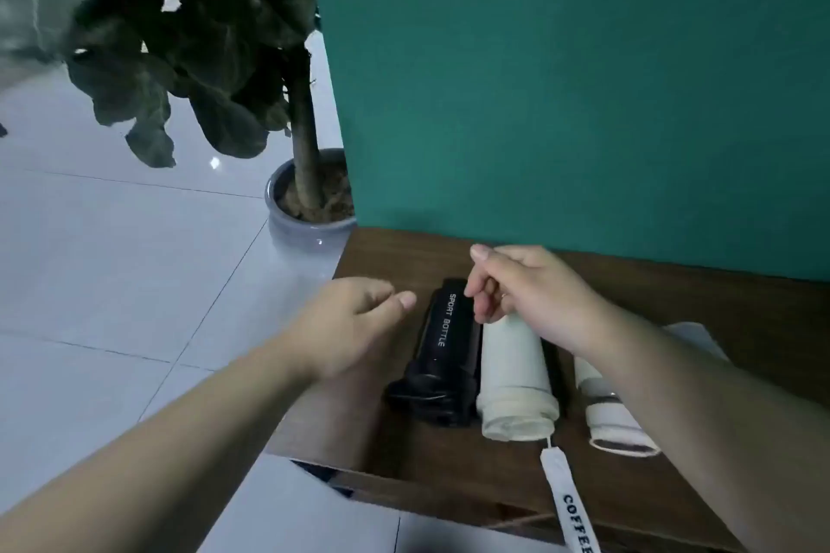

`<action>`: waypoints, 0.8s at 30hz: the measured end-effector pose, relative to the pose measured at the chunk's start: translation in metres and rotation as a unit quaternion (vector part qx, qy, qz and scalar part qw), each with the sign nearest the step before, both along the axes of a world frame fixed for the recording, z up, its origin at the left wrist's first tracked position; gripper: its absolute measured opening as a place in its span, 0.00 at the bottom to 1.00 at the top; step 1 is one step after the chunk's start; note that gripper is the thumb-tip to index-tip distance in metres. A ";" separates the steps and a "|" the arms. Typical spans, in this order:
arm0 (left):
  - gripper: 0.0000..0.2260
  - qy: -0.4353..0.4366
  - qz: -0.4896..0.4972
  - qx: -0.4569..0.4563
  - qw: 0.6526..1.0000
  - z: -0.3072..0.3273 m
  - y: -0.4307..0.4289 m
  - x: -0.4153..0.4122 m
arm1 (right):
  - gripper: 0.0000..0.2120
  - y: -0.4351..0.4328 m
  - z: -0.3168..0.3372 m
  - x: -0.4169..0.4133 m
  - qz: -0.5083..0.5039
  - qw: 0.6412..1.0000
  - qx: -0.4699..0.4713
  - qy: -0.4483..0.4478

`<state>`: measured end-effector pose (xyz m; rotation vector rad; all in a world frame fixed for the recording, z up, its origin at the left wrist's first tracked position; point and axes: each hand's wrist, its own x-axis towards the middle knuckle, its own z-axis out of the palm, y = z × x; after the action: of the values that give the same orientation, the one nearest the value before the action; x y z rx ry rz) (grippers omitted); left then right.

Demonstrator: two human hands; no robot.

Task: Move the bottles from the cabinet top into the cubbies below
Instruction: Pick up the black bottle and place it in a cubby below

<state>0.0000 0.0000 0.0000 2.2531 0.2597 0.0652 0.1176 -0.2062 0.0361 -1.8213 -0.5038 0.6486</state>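
Three bottles lie on their sides on the dark wooden cabinet top [700,305]. A black bottle [442,355] marked SPORT BOTTLE is on the left. Beside it, touching, lies a cream bottle [514,377] with a white COFFEE strap [570,503] hanging over the front edge. A white bottle [606,413] lies to the right, partly hidden by my right forearm. My left hand [355,323] hovers open just left of the black bottle. My right hand [525,287] is over the far ends of the black and cream bottles, fingers curled and apart, holding nothing.
A green wall panel [584,81] rises behind the cabinet. A potted plant in a grey pot [305,225] stands on the tiled floor [112,260] left of the cabinet. Something white [691,332] lies behind my right forearm. The cabinet's front edge shows below.
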 end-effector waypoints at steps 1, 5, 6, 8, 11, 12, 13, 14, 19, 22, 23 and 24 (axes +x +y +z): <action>0.26 -0.012 0.000 0.012 1.000 -0.008 -0.002 -0.009 | 0.20 0.000 -0.006 -0.008 0.003 1.000 0.015 -0.012; 0.22 -0.028 0.031 0.028 0.999 -0.040 -0.014 -0.059 | 0.17 -0.014 -0.023 -0.050 -0.014 0.998 0.044 -0.036; 0.22 -0.038 0.033 0.039 0.998 -0.043 -0.020 -0.078 | 0.16 -0.019 -0.023 -0.065 -0.016 0.997 0.048 -0.050; 0.22 -0.059 0.041 0.045 0.996 -0.045 -0.030 -0.116 | 0.15 -0.032 -0.018 -0.097 -0.018 0.996 0.054 -0.075; 0.24 -0.071 0.071 0.011 0.995 -0.042 -0.050 -0.172 | 0.15 -0.052 -0.003 -0.145 -0.015 0.995 0.047 -0.086; 0.23 -0.074 0.076 0.002 0.994 -0.041 -0.058 -0.189 | 0.15 -0.059 0.002 -0.161 -0.007 0.994 0.032 -0.102; 0.23 -0.071 0.079 -0.005 0.994 -0.040 -0.065 -0.204 | 0.14 -0.067 0.008 -0.175 0.000 0.992 0.010 -0.123; 0.22 -0.069 0.080 -0.010 0.994 -0.040 -0.072 -0.217 | 0.14 -0.074 0.012 -0.187 0.008 0.989 -0.011 -0.145; 0.22 -0.082 0.095 -0.033 0.992 -0.042 -0.095 -0.251 | 0.09 -0.096 0.021 -0.228 0.009 0.978 -0.053 -0.199; 0.22 -0.077 0.093 -0.047 0.992 -0.059 -0.096 -0.254 | 0.03 -0.098 0.011 -0.228 0.016 0.962 -0.121 -0.245; 0.22 -0.078 0.092 -0.054 0.991 -0.069 -0.094 -0.253 | 0.04 -0.096 0.008 -0.225 0.020 0.952 -0.155 -0.264; 0.22 -0.077 0.094 -0.059 0.991 -0.081 -0.092 -0.252 | 0.06 -0.093 0.005 -0.219 0.020 0.941 -0.188 -0.280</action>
<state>-0.2522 -0.0915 -0.0807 2.0889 0.3809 0.3151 -0.1018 -0.2995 0.0408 -2.3753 -0.8360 0.2469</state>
